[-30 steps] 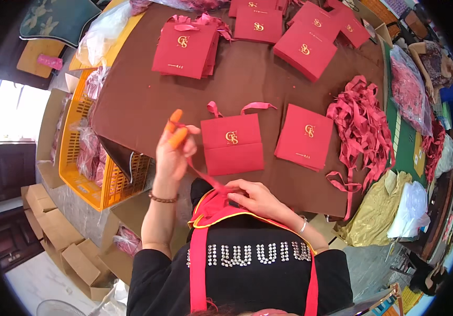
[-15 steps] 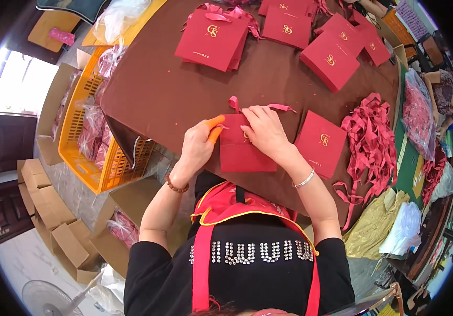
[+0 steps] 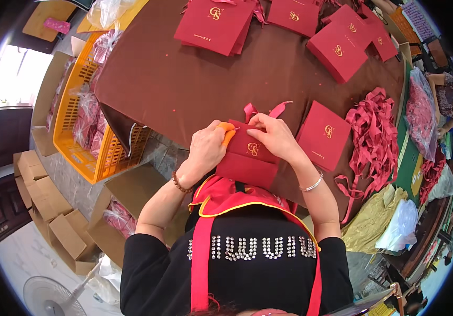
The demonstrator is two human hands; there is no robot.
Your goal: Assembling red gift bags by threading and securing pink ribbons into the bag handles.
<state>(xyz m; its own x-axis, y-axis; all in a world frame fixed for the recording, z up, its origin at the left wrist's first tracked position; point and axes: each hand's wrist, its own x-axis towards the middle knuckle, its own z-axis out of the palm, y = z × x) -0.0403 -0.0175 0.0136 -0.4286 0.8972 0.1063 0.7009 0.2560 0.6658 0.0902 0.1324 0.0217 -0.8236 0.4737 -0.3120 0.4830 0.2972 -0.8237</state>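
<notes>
A small red paper bag (image 3: pixel 246 167) with a gold emblem lies at the table's near edge, close to my body. My left hand (image 3: pixel 209 146) grips its upper left edge, with orange coverings (image 3: pixel 228 132) on the thumb and forefinger. At the top edge, my right hand (image 3: pixel 274 136) pinches a red ribbon (image 3: pixel 279 109); its loops stick up beyond the bag. Just right of that hand lies a flat stack of red bags (image 3: pixel 323 136). Farther right is a tangled heap of red ribbons (image 3: pixel 374 131).
Finished-looking red bags with ribbons (image 3: pixel 213 26) and more red bags (image 3: pixel 338 50) stand at the far side of the brown-covered table (image 3: pixel 147 68). An orange crate (image 3: pixel 74 158) of wrapped goods and cardboard boxes (image 3: pixel 52 197) are at left. Plastic bags (image 3: pixel 399 224) lie at right.
The bag has come slightly nearer to my body and tilted. My right hand has shifted right along its top edge, and the ribbon loops now stand higher above it.
</notes>
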